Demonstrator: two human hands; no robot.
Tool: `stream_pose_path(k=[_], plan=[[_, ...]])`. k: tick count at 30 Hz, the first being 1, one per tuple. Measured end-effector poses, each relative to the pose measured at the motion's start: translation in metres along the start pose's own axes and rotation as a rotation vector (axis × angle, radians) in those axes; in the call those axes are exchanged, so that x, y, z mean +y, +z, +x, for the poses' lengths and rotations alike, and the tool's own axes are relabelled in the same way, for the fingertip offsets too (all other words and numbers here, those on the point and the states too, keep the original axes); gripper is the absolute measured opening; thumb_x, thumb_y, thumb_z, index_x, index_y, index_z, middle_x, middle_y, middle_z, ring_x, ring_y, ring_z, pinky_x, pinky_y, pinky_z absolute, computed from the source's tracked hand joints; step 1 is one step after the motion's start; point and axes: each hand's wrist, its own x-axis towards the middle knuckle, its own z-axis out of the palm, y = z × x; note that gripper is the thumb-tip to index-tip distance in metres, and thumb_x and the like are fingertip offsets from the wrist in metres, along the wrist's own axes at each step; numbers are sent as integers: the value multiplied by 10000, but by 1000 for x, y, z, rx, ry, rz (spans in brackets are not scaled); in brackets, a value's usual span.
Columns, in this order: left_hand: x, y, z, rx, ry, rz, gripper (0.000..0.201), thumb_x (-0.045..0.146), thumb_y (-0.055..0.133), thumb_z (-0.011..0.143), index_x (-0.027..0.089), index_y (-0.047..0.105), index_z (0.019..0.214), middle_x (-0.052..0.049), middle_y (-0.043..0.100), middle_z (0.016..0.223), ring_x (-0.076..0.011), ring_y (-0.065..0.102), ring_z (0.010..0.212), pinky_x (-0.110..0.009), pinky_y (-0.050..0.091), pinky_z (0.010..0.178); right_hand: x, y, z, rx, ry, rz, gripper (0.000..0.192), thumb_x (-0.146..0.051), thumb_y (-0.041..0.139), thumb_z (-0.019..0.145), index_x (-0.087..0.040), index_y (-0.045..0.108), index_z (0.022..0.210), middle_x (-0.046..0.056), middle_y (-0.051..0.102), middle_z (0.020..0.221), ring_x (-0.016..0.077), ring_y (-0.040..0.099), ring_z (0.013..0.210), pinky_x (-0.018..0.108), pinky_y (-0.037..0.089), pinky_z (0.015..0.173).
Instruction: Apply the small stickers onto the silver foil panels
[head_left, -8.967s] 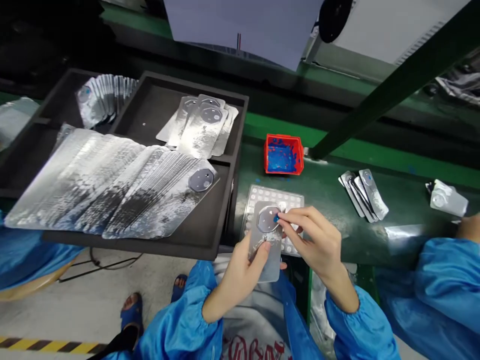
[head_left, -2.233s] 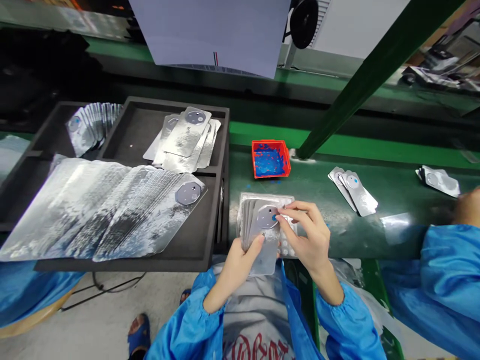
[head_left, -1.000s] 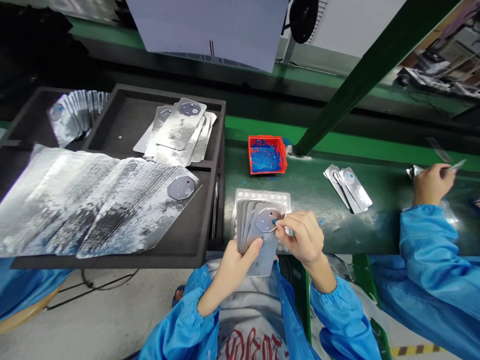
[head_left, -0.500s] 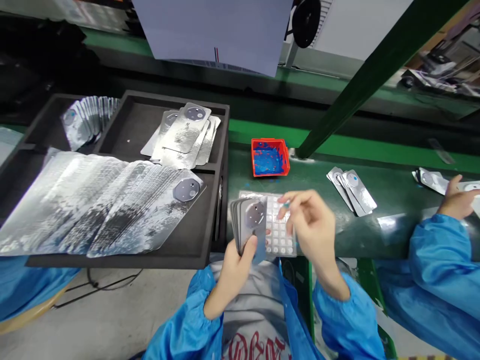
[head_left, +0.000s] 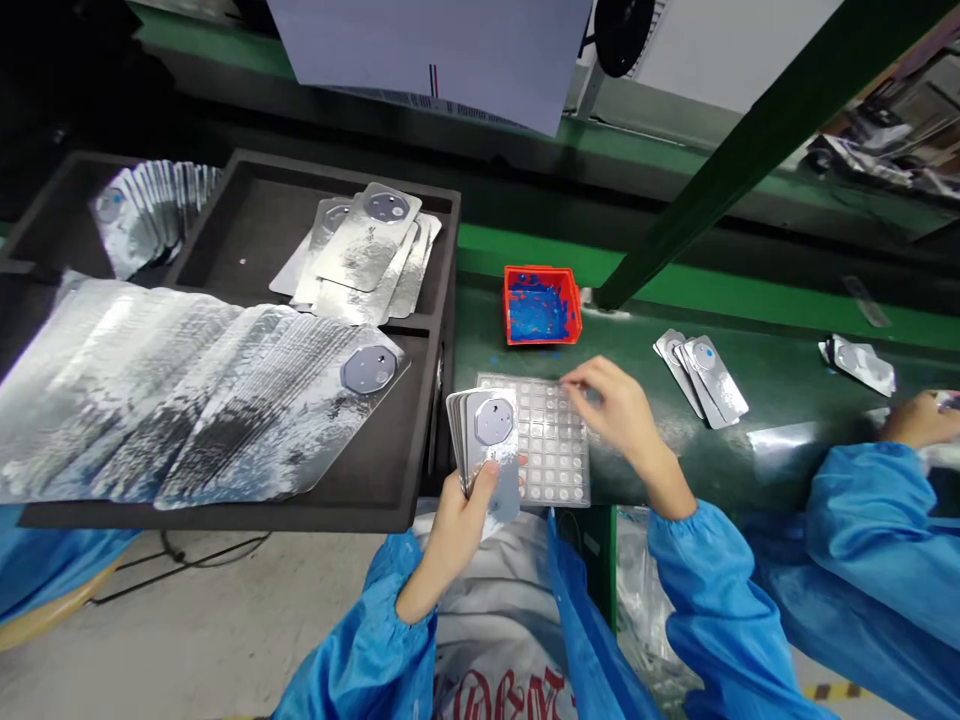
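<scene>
My left hand (head_left: 456, 522) holds a fanned stack of silver phone back covers (head_left: 505, 482), thumb on the top one. Each cover seems to carry a dark camera disc near its upper end. Under and right of the stack lies a clear tray (head_left: 553, 462) with rows of small round parts, its left side partly hidden by the covers. My right hand (head_left: 619, 410) is at the tray's upper right edge, thumb and forefinger brought together. Whatever is between those fingertips is too small to make out.
A red bin (head_left: 578, 312) with blue bits stands behind the tray. To the left, a black divided tray (head_left: 247, 215) holds many fanned covers (head_left: 225, 410). More covers (head_left: 709, 378) lie on the green bench to the right, near a co-worker's hand (head_left: 921, 420) and a green post (head_left: 720, 160).
My right hand has drawn back from over the stack to the tray's far right edge; the teal bit seen at its fingertips no longer shows. The covers have tilted flatter towards the camera.
</scene>
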Motion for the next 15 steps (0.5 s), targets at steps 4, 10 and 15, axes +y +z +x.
stream_pose_path(k=[4,10,15], plan=[[-5,-2,6,-19,4,29,604,779,744,776,183,817,844,-126,847,818,-329,830,871,-408,672,837,-5,10,-25,-116,18,-93,135,-252,644,1049,-241,769,1100,73,747,984,238,710,932,342,581,731],[-8,-3,8,-8,-10,22,634,780,734,784,155,820,849,-136,834,803,-321,826,842,-418,677,869,-8,22,-13,-136,130,-49,94,-313,726,1014,-233,768,1040,50,715,884,218,679,842,302,516,677],[-2,-2,7,-37,-22,13,648,803,749,770,165,818,858,-121,825,766,-321,814,774,-430,680,790,-20,16,-2,-158,299,215,138,-231,687,967,-217,713,832,-9,669,707,160,614,660,281,461,644]])
